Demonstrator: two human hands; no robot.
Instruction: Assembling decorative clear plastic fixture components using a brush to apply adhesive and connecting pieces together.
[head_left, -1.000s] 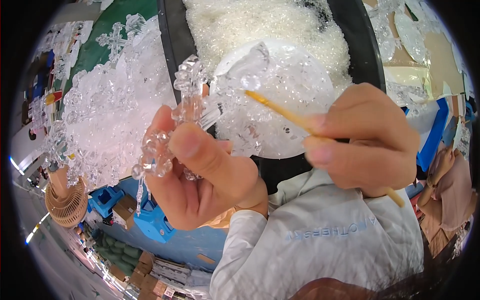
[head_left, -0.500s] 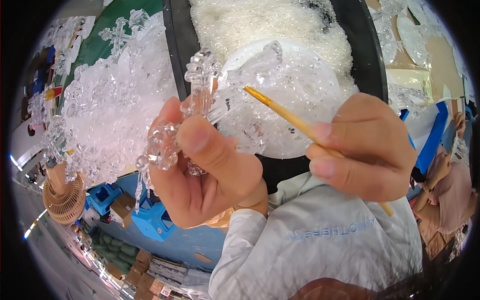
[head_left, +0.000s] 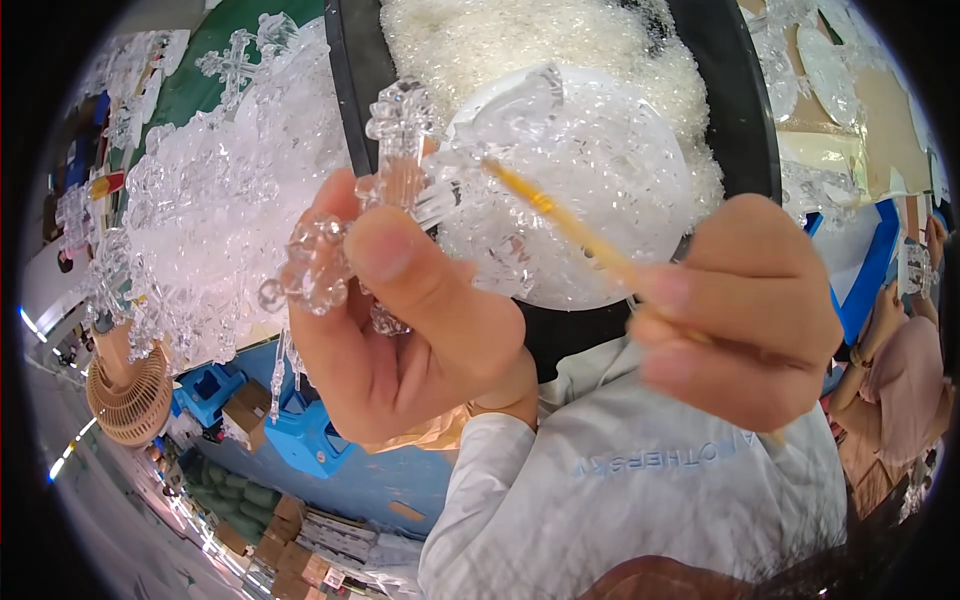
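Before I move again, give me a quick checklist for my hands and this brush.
1. Left hand gripping the clear ornate cross: ok.
2. Right hand holding the thin paintbrush: ok.
3. Brush tip apart from the left hand's fingers: ok.
4. Round white dish in view beyond the hands: ok.
5. Brush tip touching a clear piece: cannot tell.
6. Brush tip wet: cannot tell.

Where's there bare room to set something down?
Green tabletop shows bare at upper left, beside the clear cross; tan surface at upper right, above the blue bin. Crowded: the heap of clear pieces at left, the black tray of chips and white dish, and the gap between left hand and right hand, where the brush sits.
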